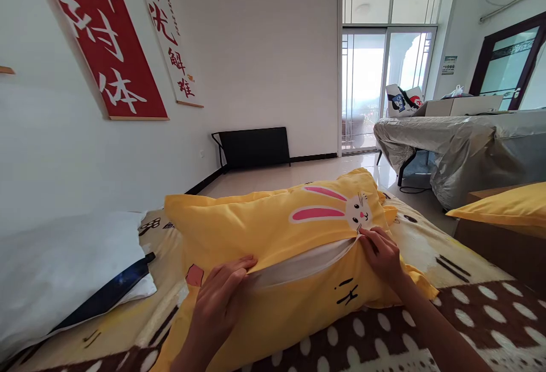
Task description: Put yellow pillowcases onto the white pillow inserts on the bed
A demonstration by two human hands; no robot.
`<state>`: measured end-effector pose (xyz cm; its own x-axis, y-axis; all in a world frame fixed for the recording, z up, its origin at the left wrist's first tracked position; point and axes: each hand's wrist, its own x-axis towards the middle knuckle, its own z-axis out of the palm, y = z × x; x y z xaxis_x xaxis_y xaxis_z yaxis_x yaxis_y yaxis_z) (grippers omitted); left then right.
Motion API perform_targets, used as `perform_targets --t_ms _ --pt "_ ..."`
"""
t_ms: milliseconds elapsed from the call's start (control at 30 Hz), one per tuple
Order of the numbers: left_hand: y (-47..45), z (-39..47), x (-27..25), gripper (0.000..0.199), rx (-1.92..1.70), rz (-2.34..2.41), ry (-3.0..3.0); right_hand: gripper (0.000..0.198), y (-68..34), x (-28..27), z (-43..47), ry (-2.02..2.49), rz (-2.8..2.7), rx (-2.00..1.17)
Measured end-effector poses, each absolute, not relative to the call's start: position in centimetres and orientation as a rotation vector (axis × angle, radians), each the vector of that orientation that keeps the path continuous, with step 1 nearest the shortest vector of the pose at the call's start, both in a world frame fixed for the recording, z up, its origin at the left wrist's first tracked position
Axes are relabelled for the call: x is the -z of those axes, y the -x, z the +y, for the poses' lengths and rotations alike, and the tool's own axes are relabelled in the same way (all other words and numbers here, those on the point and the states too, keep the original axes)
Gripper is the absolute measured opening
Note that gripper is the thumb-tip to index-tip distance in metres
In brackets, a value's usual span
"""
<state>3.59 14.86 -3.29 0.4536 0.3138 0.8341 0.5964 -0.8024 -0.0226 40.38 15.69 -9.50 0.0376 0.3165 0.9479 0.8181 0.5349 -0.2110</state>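
Note:
A yellow pillowcase [256, 221] with a printed rabbit face and pink ears lies in front of me, filled by a white pillow [294, 268]. The pillow shows through a long slit across the middle of the case. At the slit's left end, my left hand [224, 292] has its fingers closed on the fabric edge. My right hand [381, 252] pinches the edge at the right end, just below the rabbit's face. Between the two hands the opening gapes slightly.
The pillow rests on a patterned blanket [458, 267]. Left of it lies a white pillow with a dark blue strip [106, 292]. A yellow pillow [507, 207] sits on a brown box at right. Behind stands a plastic-covered table [430, 133]; a black folded panel [256, 147] leans against the wall.

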Motion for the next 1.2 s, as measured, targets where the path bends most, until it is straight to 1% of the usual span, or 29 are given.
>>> perform_targets --t_ms 200,367,433,533,633,700,800,833,933,1033,1167,1200 --pt "-3.2 15.1 3.9 0.021 1.305 -0.871 2.403 0.016 -40.2 9.5 15.7 0.981 -1.549 0.51" --pt "-3.7 14.5 4.0 0.016 1.413 -0.962 2.409 0.029 -41.8 8.3 14.9 0.911 -1.699 0.554" --pt "-4.0 14.0 3.9 0.016 1.455 -0.96 2.377 0.029 -42.0 7.5 14.1 0.938 -1.746 0.619" --pt "-4.4 13.4 3.8 0.014 1.426 -0.888 2.376 0.029 -40.1 6.7 12.4 0.999 -1.719 0.752" --pt "-4.7 13.1 3.7 0.012 1.371 -0.85 2.376 0.038 -36.2 6.6 11.4 0.941 -1.789 0.757" --pt "-4.9 12.9 3.6 0.011 1.357 -0.813 2.372 0.033 -33.7 6.5 11.5 0.919 -1.797 0.738" --pt "-5.0 12.7 3.4 0.013 1.298 -0.778 2.4 0.014 -31.5 6.0 12.3 0.982 -1.665 0.661" --pt "-5.0 12.7 3.3 0.014 1.268 -0.776 2.404 0.011 -31.2 5.9 12.5 1.007 -1.622 0.622" --pt "-5.0 12.7 3.1 0.017 1.183 -0.753 2.38 0.011 -31.0 6.2 13.0 1.006 -1.524 0.556" --pt "-5.0 12.9 3.0 0.018 1.169 -0.719 2.344 0.014 -31.0 7.3 13.0 0.91 -1.446 0.532" --pt "-4.5 12.9 2.9 0.007 1.152 -0.696 2.403 0.016 -30.8 8.5 13.2 0.807 -1.45 0.501" --pt "-4.2 12.9 2.8 0.01 1.137 -0.697 2.422 0.016 -30.9 8.6 13.3 0.796 -1.455 0.493"
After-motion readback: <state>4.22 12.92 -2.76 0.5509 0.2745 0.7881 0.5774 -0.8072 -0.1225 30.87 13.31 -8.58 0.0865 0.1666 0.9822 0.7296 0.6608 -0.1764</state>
